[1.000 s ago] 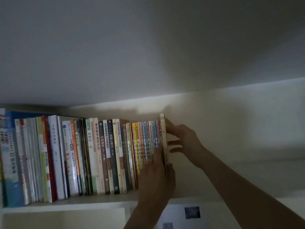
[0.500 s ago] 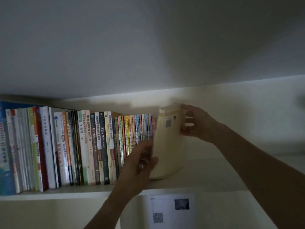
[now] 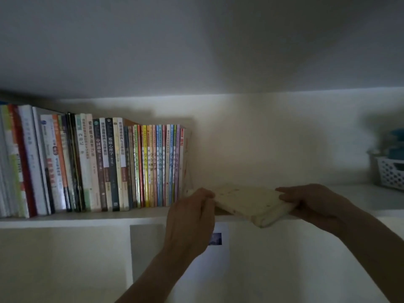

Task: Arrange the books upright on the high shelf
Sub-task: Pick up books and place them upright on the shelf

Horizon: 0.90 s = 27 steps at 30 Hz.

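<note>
Both hands are grasping a cream book (image 3: 251, 202) lying nearly flat over the front edge of the high shelf (image 3: 87, 219). The left grip (image 3: 192, 215) is pinching its near-left corner; the right grip (image 3: 310, 202) is clasping its right end. Just left of the left grip, a row of books (image 3: 109, 165) is standing upright; far right of the right grip, a white basket (image 3: 391, 173) is sitting.

The flat book (image 3: 251, 201) is cream with small dark specks. The upright books (image 3: 157, 165) on the left show rainbow-coloured spines. The far-right basket (image 3: 391, 173) is white lattice.

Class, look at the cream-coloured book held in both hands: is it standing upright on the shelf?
No: the cream-coloured book lies nearly flat, gripped by the left hand and right hand, beside the upright row of books.
</note>
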### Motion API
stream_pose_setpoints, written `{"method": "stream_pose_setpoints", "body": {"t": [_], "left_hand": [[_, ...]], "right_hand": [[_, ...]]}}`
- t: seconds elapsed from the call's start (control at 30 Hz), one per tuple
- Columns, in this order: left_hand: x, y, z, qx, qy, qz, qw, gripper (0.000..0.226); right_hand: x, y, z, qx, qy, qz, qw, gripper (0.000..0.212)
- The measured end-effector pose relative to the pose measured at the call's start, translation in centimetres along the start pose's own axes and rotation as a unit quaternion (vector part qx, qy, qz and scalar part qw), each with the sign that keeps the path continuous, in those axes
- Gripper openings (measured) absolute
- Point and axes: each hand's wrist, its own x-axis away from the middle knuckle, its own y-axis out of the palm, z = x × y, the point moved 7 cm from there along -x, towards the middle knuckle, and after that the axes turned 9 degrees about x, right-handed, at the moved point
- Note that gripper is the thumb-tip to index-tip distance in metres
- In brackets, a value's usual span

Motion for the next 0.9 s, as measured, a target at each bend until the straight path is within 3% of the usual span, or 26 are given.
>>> {"method": "stream_pose_setpoints", "body": {"t": [0.1, 0.17, 0.23, 0.3, 0.37, 0.53, 0.7, 0.8, 0.9], "left_hand": [[-0.2, 0.5, -0.9, 0.133, -0.163, -0.03, 0.977, 0.028], [-1.0, 1.0, -1.7, 0.258, -0.24, -0.024, 0.936, 0.043], [-2.1, 1.2, -2.0, 0.364, -0.252, -0.004, 0.897, 0.056], [-3.4, 1.3, -2.2, 0.39, -0.234, 0.015, 0.89, 0.065], [-4.9, 1.2, -2.1, 0.376, -0.192, 0.027, 0.906, 0.064], [-7.5, -0.1, -0.8, 0.303, -0.075, 0.098, 0.945, 0.061], [-7.1, -1.5, -1.6, 0.247, -0.052, 0.142, 0.957, 0.057], [-7.4, -1.9, -1.9, 0.107, -0.042, 0.122, 0.986, 0.062], [-7.9, -3.0, -2.1, -0.027, -0.059, 0.136, 0.989, 0.058]], "right_hand": [[1.6, 0.0, 0.2, -0.02, -0.054, 0.027, 0.998, 0.031], [2.7, 0.9, 0.0, -0.018, -0.074, 0.003, 0.997, 0.026], [3.5, 2.0, -0.5, 0.018, -0.095, -0.035, 0.995, 0.029], [3.4, 2.8, -1.3, 0.088, -0.125, -0.042, 0.987, 0.035], [2.6, 3.5, -2.4, 0.132, -0.15, -0.026, 0.98, 0.039], [-1.8, 6.4, -4.1, 0.122, -0.183, 0.002, 0.976, 0.047], [-4.7, 11.2, -4.9, 0.207, -0.215, 0.014, 0.954, 0.05], [-9.4, 12.9, -4.6, 0.252, -0.228, 0.007, 0.941, 0.053], [-10.6, 14.5, -6.0, 0.298, -0.223, -0.019, 0.928, 0.061]]}}
